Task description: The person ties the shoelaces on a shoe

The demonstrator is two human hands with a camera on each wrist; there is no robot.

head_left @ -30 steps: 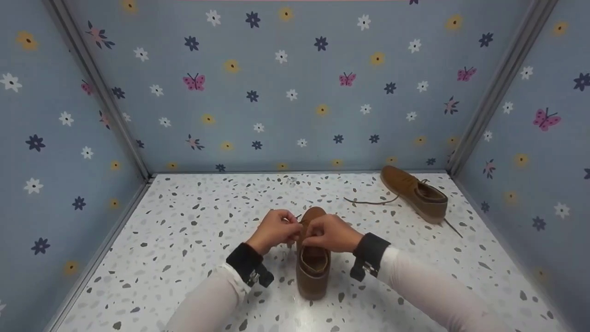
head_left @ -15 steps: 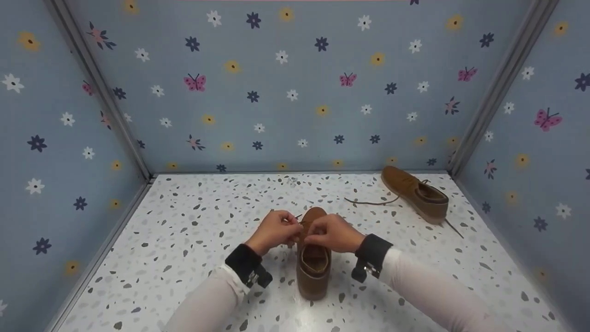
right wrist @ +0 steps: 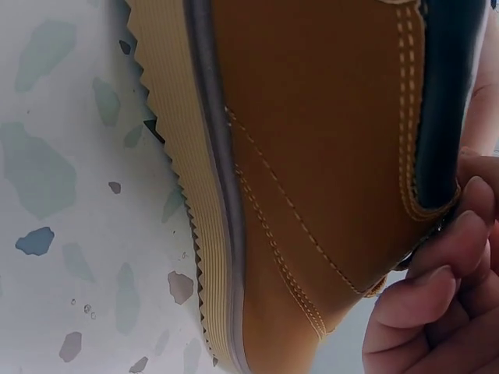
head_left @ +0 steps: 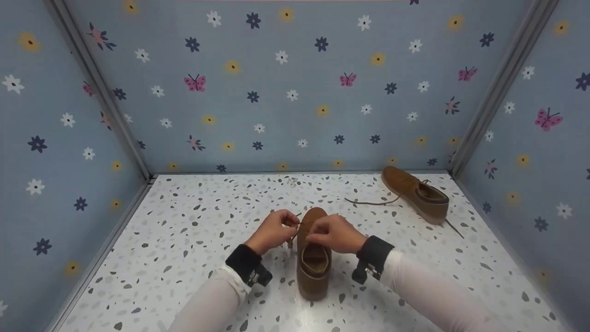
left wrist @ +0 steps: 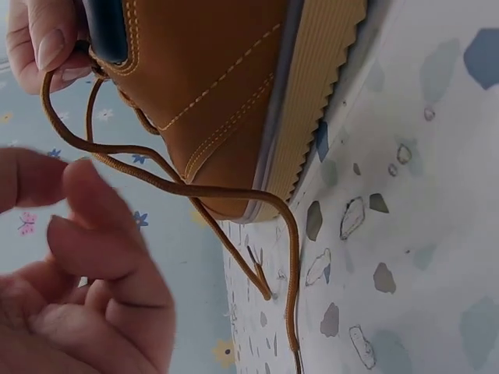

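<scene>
With the lace (left wrist: 226, 191) seemingly pinched by the fingers of the right hand (head_left: 339, 234), and nothing visibly gripped by the loosely curled left hand (head_left: 271, 233), a tangle could be caused if the crossed strands are pulled unevenly. The shoe (head_left: 313, 283) is placed upright on the table (head_left: 152, 240) between both; compared with a second ago, the left fingertips are drawn slightly farther from the right.

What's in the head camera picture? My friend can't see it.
A left hand and a right hand work at a brown shoe on a speckled white surface. A second shoe sits farther back, to the right, its lace trailing.
</scene>
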